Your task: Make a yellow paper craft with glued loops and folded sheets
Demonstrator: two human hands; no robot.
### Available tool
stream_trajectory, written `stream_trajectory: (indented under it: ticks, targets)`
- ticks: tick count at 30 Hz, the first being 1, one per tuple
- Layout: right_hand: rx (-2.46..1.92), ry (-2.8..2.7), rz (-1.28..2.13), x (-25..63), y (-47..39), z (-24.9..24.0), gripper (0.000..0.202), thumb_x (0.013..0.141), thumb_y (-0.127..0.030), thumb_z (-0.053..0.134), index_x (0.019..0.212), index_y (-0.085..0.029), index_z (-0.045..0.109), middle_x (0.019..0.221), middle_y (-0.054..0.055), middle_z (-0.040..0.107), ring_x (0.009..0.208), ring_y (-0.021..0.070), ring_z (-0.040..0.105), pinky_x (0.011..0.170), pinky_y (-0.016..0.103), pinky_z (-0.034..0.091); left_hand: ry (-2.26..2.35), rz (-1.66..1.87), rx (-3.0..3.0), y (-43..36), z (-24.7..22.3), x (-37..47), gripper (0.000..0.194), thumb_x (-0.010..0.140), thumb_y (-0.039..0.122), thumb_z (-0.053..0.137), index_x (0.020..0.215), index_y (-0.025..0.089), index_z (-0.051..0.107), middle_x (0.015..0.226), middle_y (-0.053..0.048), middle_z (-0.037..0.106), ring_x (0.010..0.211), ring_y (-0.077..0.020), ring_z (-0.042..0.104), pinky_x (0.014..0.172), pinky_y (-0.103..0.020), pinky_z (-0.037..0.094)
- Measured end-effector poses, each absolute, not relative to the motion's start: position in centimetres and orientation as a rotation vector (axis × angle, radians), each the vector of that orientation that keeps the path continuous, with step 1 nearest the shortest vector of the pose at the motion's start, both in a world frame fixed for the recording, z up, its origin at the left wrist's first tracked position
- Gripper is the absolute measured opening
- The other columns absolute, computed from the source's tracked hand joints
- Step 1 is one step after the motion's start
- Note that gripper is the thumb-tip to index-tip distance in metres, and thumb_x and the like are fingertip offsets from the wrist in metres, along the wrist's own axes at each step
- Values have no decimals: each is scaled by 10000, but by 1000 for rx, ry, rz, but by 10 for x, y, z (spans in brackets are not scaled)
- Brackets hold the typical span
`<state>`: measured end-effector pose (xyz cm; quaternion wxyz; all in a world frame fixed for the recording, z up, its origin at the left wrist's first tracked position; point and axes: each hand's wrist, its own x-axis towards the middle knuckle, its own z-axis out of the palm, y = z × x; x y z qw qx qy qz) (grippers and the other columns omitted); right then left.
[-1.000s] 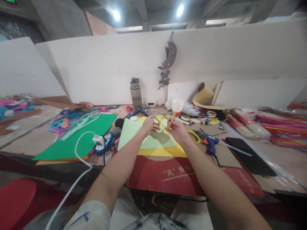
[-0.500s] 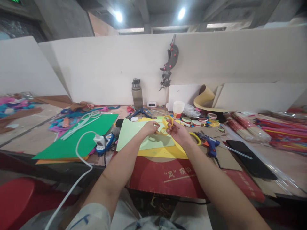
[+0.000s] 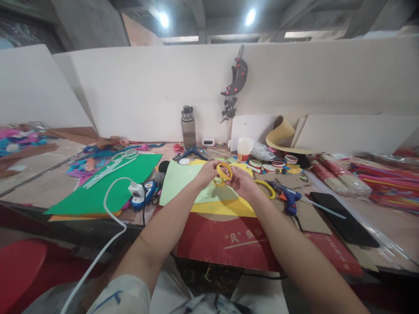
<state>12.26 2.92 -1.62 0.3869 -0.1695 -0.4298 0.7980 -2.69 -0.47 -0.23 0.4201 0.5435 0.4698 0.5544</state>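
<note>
A thin yellow strip [image 3: 224, 165], bent into rounded loops, is up between my two hands over the pale green sheet [image 3: 178, 185]. My left hand [image 3: 208, 172] is closed on the strip's left side, its fingertips partly hidden. From the right, my right hand [image 3: 242, 179] pinches the same strip with bent fingers. Below the upper loop a second bend of yellow hangs. Close to my right wrist lies a yellow ring [image 3: 269, 190], partly covered by the forearm. Under the green sheet is a yellow sheet [image 3: 225, 209].
A blue glue gun [image 3: 290, 199] and a black phone [image 3: 343, 218] lie to the right. On the left are a green sheet [image 3: 108, 187] and a power strip [image 3: 143, 195] with a white cable. A bottle [image 3: 188, 127] and a paper cup [image 3: 244, 149] stand behind.
My hands have come closer together, the left one moving right. The yellow loop has shifted a little left and down and now sits between both hands.
</note>
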Motion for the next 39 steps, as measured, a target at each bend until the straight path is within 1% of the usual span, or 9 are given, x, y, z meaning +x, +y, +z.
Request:
stream_trajectory:
  ticks: [5,8,10,16,21,26,31,36,39]
  targets:
    - [-557,-1232,1888,123,31,-16,489,652,-524,805,912,-208,538,698,-45,642,538,73,553,531,213,517,1097,1503,1218,0,-9,-27,346,626,395,808,780,120,664,658,-10,651,565,-98,541,546,-215,398]
    - [-744,-1312,1663,123,34,-16,482,692,-564,740,924,-231,480,719,-60,639,529,82,560,525,238,519,1091,1607,1104,4,-7,-33,309,641,344,795,742,144,583,670,-11,653,532,-78,525,484,-192,342]
    - [-822,-1355,1542,123,34,-12,416,732,-526,696,921,-224,481,742,-54,635,535,75,547,527,231,507,1072,1636,1021,6,-5,-35,299,668,320,770,754,158,534,703,-26,670,522,-77,531,463,-188,323]
    - [-900,-1605,1247,145,32,23,188,799,-339,573,909,-186,562,815,-11,635,617,93,561,577,237,487,1031,1655,920,8,-8,-37,234,695,205,732,817,142,542,717,-31,677,573,-95,597,607,-231,478]
    - [-1085,-1953,531,197,38,33,226,886,-353,495,919,-171,624,788,33,651,701,150,569,672,279,457,1005,1620,896,12,-11,-41,178,710,197,741,775,111,599,725,-45,673,580,-76,573,618,-218,480]
    - [-1491,-2595,-204,203,30,-3,305,916,-149,415,1133,-69,614,1159,210,642,1068,244,582,894,334,427,1014,1566,876,12,-12,-41,261,648,226,812,791,111,627,693,-20,639,566,-79,557,578,-216,455]
    - [-1609,-2653,-280,176,24,-26,358,858,-21,365,1112,-28,617,1086,260,648,1030,286,604,872,385,434,983,1553,940,7,-9,-39,333,593,260,858,790,100,642,696,-27,639,585,-86,566,586,-219,434]
    - [-1629,-2611,-329,176,32,-19,328,855,-91,418,1133,-14,574,1074,278,624,1026,330,586,865,435,425,951,1620,937,7,-8,-39,320,588,245,860,745,110,616,687,-14,623,601,-86,564,639,-243,444]
    - [-1581,-2385,-168,186,37,-11,420,825,-170,505,1223,-38,528,1066,238,628,990,309,590,844,408,441,951,1659,885,9,-8,-41,293,609,223,844,754,119,611,693,-7,619,610,-85,562,674,-259,453]
